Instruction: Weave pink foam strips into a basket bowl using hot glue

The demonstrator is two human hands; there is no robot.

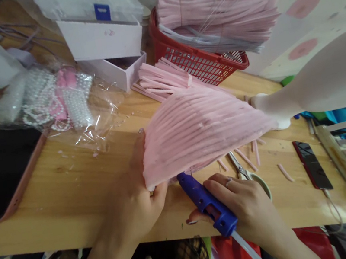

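My left hand [140, 191] grips the near left edge of a pink fan-shaped piece [198, 125] made of fuzzy pipe cleaners laid side by side. It is held tilted above the table, its ribbed face upward. In my right hand [239, 197] is a blue hot glue gun [206, 205], with a clear glue stick [249, 251] coming out of its back end. The nozzle points under the piece's lower edge, so its tip is hidden. Scissors [241, 167] lie on the table just beyond my right hand, partly covered by it.
A red basket [195, 62] of pink pipe cleaner bundles [219, 6] stands behind, beside white boxes [103, 40]. Bagged pearl beads [56, 99] and a tablet [5, 169] lie left. At right are cut pink pieces [285, 172], a phone [311, 164] and a white lamp-like stand [310, 81].
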